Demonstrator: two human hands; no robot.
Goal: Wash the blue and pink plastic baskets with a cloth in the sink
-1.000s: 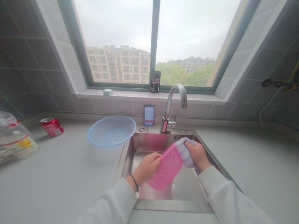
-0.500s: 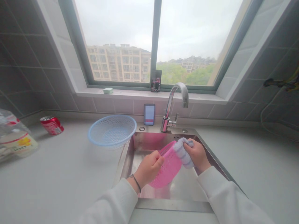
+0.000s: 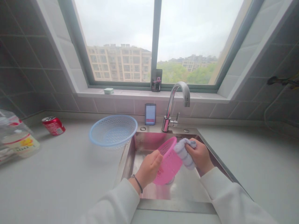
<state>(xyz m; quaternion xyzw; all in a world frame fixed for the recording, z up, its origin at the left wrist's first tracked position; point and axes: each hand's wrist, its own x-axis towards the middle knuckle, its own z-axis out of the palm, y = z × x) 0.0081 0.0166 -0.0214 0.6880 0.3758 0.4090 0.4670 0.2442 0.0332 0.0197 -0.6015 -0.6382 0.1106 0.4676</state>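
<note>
Over the steel sink [image 3: 179,205], my left hand [image 3: 149,168] grips the near left rim of a pink plastic basket [image 3: 169,166] with small holes, which is tilted on its side. Bunched in my right hand [image 3: 200,155] is a white cloth with grey-blue stripes [image 3: 185,152]; it lies against the right outer side of the basket. My right fingertips are partly hidden by the cloth. Part of the drain shows below the basket.
Behind the sink stands a chrome faucet [image 3: 171,104]. A light blue basket [image 3: 113,132] sits at the sink's left edge. Farther left are a red can [image 3: 53,126] and a clear plastic bottle [image 3: 20,141]. Phones lean against the wall [image 3: 150,114] and window [image 3: 157,80].
The pink basket has turned slightly in my left hand, its far rim showing more. The cloth in my right hand has shifted a little along the basket's side. The view has moved slightly.
</note>
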